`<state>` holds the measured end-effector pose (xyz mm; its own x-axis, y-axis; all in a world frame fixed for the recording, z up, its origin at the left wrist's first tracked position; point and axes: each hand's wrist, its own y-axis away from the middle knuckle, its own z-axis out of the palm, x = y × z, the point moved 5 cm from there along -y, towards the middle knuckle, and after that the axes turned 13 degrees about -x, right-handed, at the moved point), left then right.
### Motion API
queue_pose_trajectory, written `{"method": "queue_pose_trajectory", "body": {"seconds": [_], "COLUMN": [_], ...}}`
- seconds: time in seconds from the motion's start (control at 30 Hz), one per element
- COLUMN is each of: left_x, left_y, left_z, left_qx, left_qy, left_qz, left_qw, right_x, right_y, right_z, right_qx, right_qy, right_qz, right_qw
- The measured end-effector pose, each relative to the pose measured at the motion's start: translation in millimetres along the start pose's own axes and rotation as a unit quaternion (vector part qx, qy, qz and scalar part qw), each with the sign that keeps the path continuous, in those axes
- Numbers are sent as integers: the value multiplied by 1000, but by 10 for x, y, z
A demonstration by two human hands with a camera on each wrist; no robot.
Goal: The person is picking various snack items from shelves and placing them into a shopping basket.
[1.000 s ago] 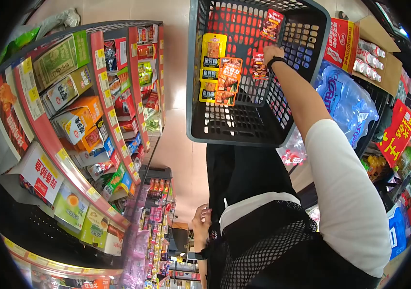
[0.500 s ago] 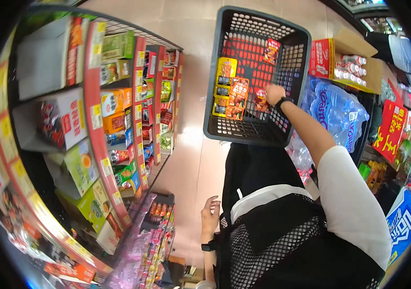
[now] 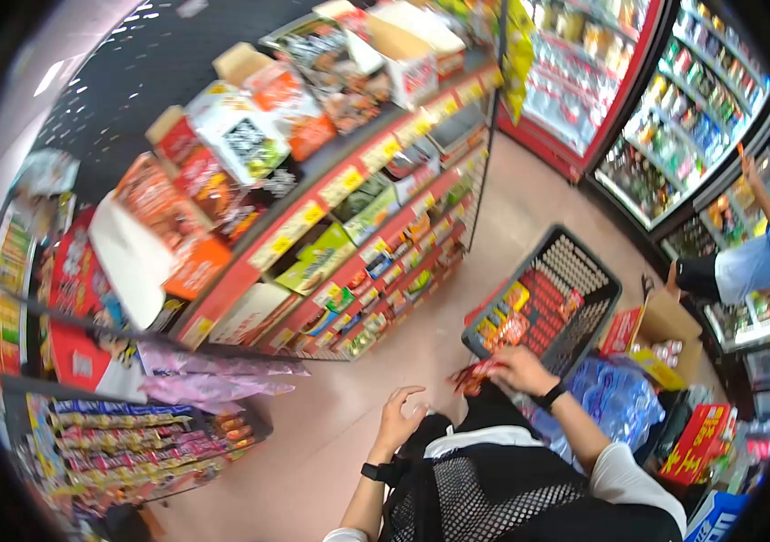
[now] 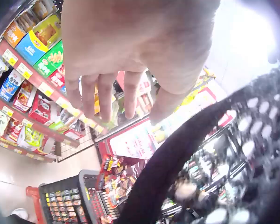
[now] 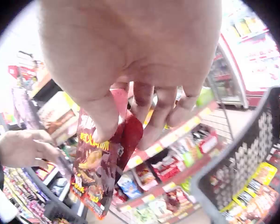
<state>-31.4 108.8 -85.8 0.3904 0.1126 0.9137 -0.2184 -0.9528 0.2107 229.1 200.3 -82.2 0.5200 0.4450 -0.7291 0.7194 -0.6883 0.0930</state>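
My right hand (image 3: 522,369) pinches a dark red snack packet (image 5: 94,163) between thumb and fingers, in front of my body. Pictures of browned meat show on the packet's front in the right wrist view. Beside it, my left hand (image 3: 400,420) is raised, fingers apart and slightly bent, holding nothing. Just beyond the right hand stands a dark grey shopping basket (image 3: 597,294) on the floor. Inside it lie yellow packets (image 3: 490,329), an orange packet (image 3: 513,331) and a red packet (image 3: 572,303).
A red-edged snack shelf (image 3: 362,176) runs along the left. Wrapped water bottles (image 3: 615,402) and an open carton (image 3: 674,334) stand right of the basket. Drinks fridges (image 3: 692,108) line the back, with a person in blue (image 3: 751,262) before them. A candy rack (image 3: 123,434) is at lower left.
My right hand has lifted the red packet out of the basket and brought it toward my body. My left hand has come up near it. The view has turned toward the shelf and fridges.
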Motion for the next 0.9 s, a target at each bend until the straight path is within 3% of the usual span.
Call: {"method": "queue_pose_trajectory", "body": {"seconds": [0.07,0.17,0.2,0.23,0.3,0.33,0.4,0.47,0.53,0.63,0.77,0.83,0.9], "left_x": [131,193,189,173,106,115,20,-94,-122,-138,-114,-14,38], "left_y": [175,440,558,687,894,1010,1194,1367,1532,1670,1634,1589,1539], "left_z": [-207,-307,-257,-314,-373,-406,-479,-472,-568,-610,-630,-698,-701], "left_qx": [21,-145,-247,-305,-267,-236,-172,-135,-46,20,13,24,35], "left_qy": [-7,109,232,174,258,282,286,303,293,292,260,254,249], "left_qz": [47,26,-27,-49,-36,-35,-63,-55,-29,-21,-13,-10,-7], "left_qw": [999,983,940,935,928,929,940,942,955,956,966,967,968], "right_x": [-573,-1394,-1527,-1684,-1887,-1921,-2124,-2324,-2460,-2613,-2577,-2495,-2424], "right_y": [-191,-360,-399,-429,-479,-476,-492,-504,-540,-604,-693,-786,-851], "right_z": [169,319,403,501,652,734,747,819,907,918,841,785,708], "right_qx": [-38,-108,-131,-152,-179,-141,-103,-90,-57,-49,-26,-35,-32], "right_qy": [-20,-29,-21,-17,-7,-16,-30,-46,-65,-4,36,27,23], "right_qz": [-52,-132,-146,-158,-153,-148,-110,-126,-153,-161,-160,-115,-137], "right_qw": [998,985,980,975,972,979,988,987,984,986,986,992,990]}}
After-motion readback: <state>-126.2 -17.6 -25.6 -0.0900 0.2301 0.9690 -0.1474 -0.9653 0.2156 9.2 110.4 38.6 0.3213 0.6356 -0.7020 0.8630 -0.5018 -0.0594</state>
